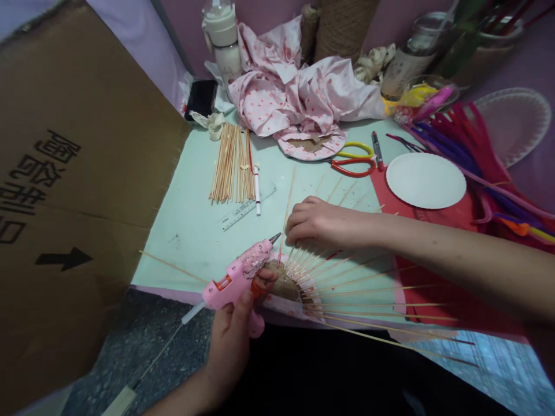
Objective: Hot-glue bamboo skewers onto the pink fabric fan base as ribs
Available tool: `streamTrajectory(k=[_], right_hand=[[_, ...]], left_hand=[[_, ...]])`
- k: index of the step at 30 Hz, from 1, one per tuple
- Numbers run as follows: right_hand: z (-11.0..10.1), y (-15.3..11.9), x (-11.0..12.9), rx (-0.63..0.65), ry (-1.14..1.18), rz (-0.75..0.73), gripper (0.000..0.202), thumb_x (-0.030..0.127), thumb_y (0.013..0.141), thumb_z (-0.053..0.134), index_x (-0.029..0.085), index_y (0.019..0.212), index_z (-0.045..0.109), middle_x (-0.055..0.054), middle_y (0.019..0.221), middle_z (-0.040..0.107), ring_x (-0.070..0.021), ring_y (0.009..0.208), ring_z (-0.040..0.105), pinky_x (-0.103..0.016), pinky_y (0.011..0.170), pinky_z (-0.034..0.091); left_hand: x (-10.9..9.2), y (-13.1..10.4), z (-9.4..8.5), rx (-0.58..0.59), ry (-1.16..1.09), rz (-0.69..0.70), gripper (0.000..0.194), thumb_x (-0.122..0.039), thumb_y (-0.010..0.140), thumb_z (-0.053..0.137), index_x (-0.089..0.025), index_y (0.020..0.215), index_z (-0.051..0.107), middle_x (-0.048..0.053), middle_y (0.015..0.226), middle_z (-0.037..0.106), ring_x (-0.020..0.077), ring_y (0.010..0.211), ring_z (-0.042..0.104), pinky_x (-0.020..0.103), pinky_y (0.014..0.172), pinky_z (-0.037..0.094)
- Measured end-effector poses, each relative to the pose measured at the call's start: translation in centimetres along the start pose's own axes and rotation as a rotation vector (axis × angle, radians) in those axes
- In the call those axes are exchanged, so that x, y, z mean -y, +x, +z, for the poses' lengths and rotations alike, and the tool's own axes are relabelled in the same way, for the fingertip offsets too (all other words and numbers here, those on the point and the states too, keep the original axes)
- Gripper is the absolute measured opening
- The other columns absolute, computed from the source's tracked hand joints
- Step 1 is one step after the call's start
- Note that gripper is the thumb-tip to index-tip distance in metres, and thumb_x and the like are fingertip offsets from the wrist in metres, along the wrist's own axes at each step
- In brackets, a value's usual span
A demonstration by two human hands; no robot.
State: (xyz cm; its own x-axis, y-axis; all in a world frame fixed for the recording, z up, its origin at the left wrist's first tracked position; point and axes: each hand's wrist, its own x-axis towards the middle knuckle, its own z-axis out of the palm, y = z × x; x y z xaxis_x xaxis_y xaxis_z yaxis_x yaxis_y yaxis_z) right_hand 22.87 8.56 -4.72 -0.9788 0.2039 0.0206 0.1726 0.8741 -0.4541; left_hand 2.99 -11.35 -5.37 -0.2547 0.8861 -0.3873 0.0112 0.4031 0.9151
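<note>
A pink glue gun [240,274] is in my left hand [236,329], its metal nozzle pointing up and right. Below the nozzle lies a round piece covered in dotted cloth [313,289], with a brown middle, at the table's front edge. Several thin wooden sticks [373,287] fan out from its rim to the right and back. My right hand [310,222] rests over the sticks at the back of the fan, fingers bent and close together beside an upright-pointing stick [289,208]. Whether its fingertips pinch a stick is hidden.
A large cardboard box [87,173] stands at the left. Behind are a bundle of sticks [232,164], a ruler [249,207], a marker [257,190], dotted cloth [277,98] and scissors [353,167]. A white plate [426,180] lies on red sheets at the right.
</note>
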Motion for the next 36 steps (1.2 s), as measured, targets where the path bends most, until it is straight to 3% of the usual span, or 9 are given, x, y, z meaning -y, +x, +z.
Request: streamTrajectory(k=[4, 9, 16, 25, 32, 36], right_hand=[[-0.1, -0.2, 0.0, -0.029, 0.021, 0.053, 0.023, 0.029, 0.1, 0.05, 0.019, 0.095, 0.07, -0.006, 0.097, 0.069, -0.0205, 0.097, 0.053, -0.036, 0.085, 0.027], [0.2, 0.7, 0.4, 0.025, -0.034, 0.146, 0.017, 0.031, 0.095, 0.061, 0.018, 0.087, 0.069, -0.006, 0.091, 0.067, -0.0216, 0.095, 0.052, -0.035, 0.084, 0.027], [0.0, 1.6, 0.7, 0.11, -0.056, 0.206, 0.012, 0.028, 0.089, 0.069, 0.018, 0.084, 0.071, -0.006, 0.091, 0.068, -0.0225, 0.096, 0.052, -0.036, 0.084, 0.025], [-0.4, 2.3, 0.7, 0.161, -0.025, 0.249, 0.014, 0.028, 0.086, 0.071, 0.018, 0.077, 0.069, -0.004, 0.084, 0.068, -0.0213, 0.091, 0.05, -0.038, 0.084, 0.021], [-0.5, 2.3, 0.7, 0.177, 0.032, 0.28, 0.016, 0.034, 0.085, 0.074, 0.019, 0.08, 0.07, -0.004, 0.088, 0.068, -0.0223, 0.096, 0.051, -0.037, 0.083, 0.022], [-0.5, 2.5, 0.7, 0.191, 0.039, 0.302, 0.017, 0.034, 0.084, 0.075, 0.019, 0.08, 0.07, -0.004, 0.089, 0.068, -0.023, 0.099, 0.051, -0.038, 0.084, 0.022]], left_hand=[[0.0, 0.0, 0.0, 0.05, -0.144, 0.022, 0.038, -0.051, 0.093, 0.055, -0.022, 0.098, 0.079, 0.007, 0.11, 0.08, 0.0275, 0.118, 0.067, 0.042, 0.11, 0.046], [0.2, 0.0, 0.0, 0.024, -0.28, -0.002, 0.032, -0.05, 0.091, 0.061, -0.024, 0.092, 0.08, 0.004, 0.106, 0.081, 0.0256, 0.122, 0.065, 0.041, 0.112, 0.044], [-0.5, 0.1, 0.4, 0.006, -0.2, 0.013, 0.036, -0.047, 0.093, 0.056, -0.021, 0.089, 0.08, 0.008, 0.105, 0.081, 0.0295, 0.115, 0.069, 0.045, 0.108, 0.048], [-0.3, 0.2, 0.7, 0.001, -0.321, -0.021, 0.031, -0.046, 0.092, 0.06, -0.021, 0.088, 0.078, 0.006, 0.104, 0.081, 0.0285, 0.118, 0.067, 0.042, 0.108, 0.049], [0.3, 0.2, 0.6, -0.034, -0.439, -0.018, 0.029, -0.044, 0.09, 0.064, -0.02, 0.087, 0.078, 0.006, 0.097, 0.081, 0.0245, 0.103, 0.074, 0.041, 0.103, 0.054], [0.2, 0.2, 0.6, -0.047, -0.465, -0.046, 0.03, -0.045, 0.088, 0.067, -0.02, 0.075, 0.077, 0.005, 0.092, 0.082, 0.0231, 0.097, 0.075, 0.037, 0.099, 0.056]])
